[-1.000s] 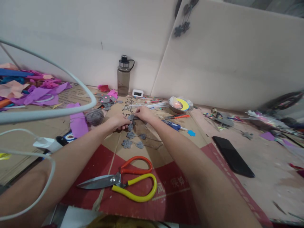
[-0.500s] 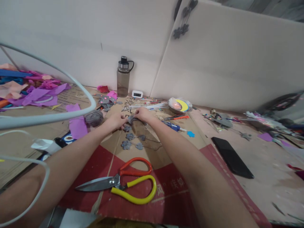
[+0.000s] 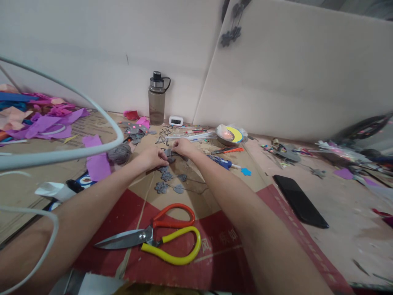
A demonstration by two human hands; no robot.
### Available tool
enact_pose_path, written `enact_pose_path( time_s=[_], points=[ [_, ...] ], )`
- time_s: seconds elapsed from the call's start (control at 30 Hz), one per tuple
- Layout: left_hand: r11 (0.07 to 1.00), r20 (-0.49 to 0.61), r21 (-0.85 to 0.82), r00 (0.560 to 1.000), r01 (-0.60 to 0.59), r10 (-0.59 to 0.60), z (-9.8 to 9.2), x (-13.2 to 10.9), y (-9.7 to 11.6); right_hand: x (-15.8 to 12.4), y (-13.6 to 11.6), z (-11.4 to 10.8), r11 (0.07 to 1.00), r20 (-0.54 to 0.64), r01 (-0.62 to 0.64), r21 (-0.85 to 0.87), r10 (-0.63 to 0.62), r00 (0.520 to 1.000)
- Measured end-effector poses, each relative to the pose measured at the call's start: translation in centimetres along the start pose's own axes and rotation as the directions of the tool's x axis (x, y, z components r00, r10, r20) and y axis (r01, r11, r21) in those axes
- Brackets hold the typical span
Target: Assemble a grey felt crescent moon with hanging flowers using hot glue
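Close together over the cardboard (image 3: 196,205), both my hands work at a small grey felt piece (image 3: 169,153). My right hand (image 3: 183,148) pinches it from the right. At its left edge, the curled fingers of my left hand (image 3: 155,158) close on it; the exact grip is partly hidden. Just below lie grey felt flowers (image 3: 161,187) and grey leaf shapes (image 3: 178,189) with a thin dark cord (image 3: 193,180). A ball of grey yarn (image 3: 119,153) sits left of my left hand.
Scissors (image 3: 147,237) with red and yellow handles lie in front. A glue gun (image 3: 219,161), blue felt flower (image 3: 246,171) and phone (image 3: 299,200) are right. A bottle (image 3: 156,102) and small clock (image 3: 176,120) stand behind. A white tubular arc (image 3: 113,123) crosses the left.
The view has shifted slightly. My left hand has turned a little at the grey piece, its fingers more curled; my right hand keeps nearly the same place.
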State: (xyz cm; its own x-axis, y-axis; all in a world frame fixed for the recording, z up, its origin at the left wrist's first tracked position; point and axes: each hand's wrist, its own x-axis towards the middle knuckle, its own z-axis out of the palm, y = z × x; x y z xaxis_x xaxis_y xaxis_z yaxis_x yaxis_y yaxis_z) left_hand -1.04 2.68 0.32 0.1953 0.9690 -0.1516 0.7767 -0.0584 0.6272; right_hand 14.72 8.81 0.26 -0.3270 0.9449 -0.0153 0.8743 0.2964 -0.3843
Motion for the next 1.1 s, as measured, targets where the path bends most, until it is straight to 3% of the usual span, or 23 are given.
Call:
enact_pose_path(
  time_s=[0.1, 0.23, 0.3, 0.37, 0.43, 0.47, 0.73, 1.1],
  points=[
    [0.991, -0.132, 0.129, 0.99, -0.028, 0.046, -0.7, -0.4, 0.5, 0.3, 0.1, 0.1, 1.0, -0.003, 0.002, -0.002, -0.002, 1.0],
    [0.957, -0.254, 0.248, 0.943, -0.15, 0.214, -0.8, 0.0, 0.1, 0.6, 0.3, 0.3, 1.0, -0.004, -0.003, -0.005, 0.003, 1.0],
    [0.911, -0.231, 0.295, 0.904, -0.288, 0.36, -0.4, 0.6, -0.5, 0.7, 0.3, 0.4, 1.0, -0.001, -0.002, -0.006, 0.002, 1.0],
    [0.821, -0.161, 0.343, 0.833, -0.456, 0.529, 0.2, 1.1, -1.1, 0.7, 0.3, 0.4, 1.0, 0.004, 0.0, -0.008, 0.0, 1.0],
    [0.742, -0.073, 0.38, 0.781, -0.553, 0.62, 0.7, 1.5, -1.7, 0.7, 0.3, 0.4, 1.0, 0.006, 0.0, -0.012, 0.0, 1.0],
    [0.721, -0.035, 0.396, 0.775, -0.569, 0.631, 0.9, 1.5, -1.9, 0.8, 0.3, 0.4, 1.0, 0.005, 0.001, -0.015, 0.0, 1.0],
    [0.738, 0.056, 0.43, 0.831, -0.52, 0.553, 1.0, 0.8, -1.6, 1.1, 0.2, 0.1, 0.999, 0.0, -0.008, -0.039, 0.008, 1.0],
    [0.745, 0.051, 0.388, 0.819, -0.543, 0.571, 0.9, 1.3, -2.0, 1.1, 1.3, -1.1, 0.996, -0.204, -0.01, -0.087, -0.008, 0.979]
  ],
)
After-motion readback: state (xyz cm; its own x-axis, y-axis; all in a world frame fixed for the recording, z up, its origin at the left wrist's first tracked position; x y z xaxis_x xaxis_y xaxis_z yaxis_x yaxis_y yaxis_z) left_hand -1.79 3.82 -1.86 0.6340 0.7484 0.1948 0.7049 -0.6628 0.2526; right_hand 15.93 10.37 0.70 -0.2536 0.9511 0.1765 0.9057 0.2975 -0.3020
